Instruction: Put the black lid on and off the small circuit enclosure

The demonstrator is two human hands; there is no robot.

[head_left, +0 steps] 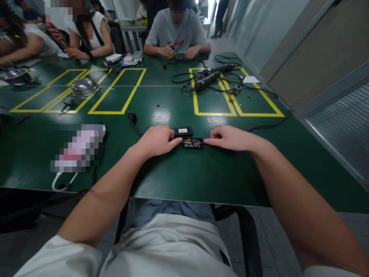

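Note:
On the green table in front of me lies an opened black power adapter case (193, 147), its circuit board with copper-coloured ring coils facing up. My left hand (158, 141) is at its left end, thumb against the edge and the other fingers curled. The fingertips of my right hand (232, 137) are pinched together at the right end. Just behind the case is a black ribbed cover (182, 132) with a white label, close to my left fingers. A black plug (132, 117) on a cord lies beyond my left hand, the cord passing behind it. What lies under my fingertips is partly hidden.
A blurred-out phone-like object (79, 148) with a strap lies at left. Farther off are a metal bowl (85, 87), yellow tape outlines (106, 113) and tangled black cables (209, 79). Across the table a person (177, 34) handles a dark object; other people sit at far left.

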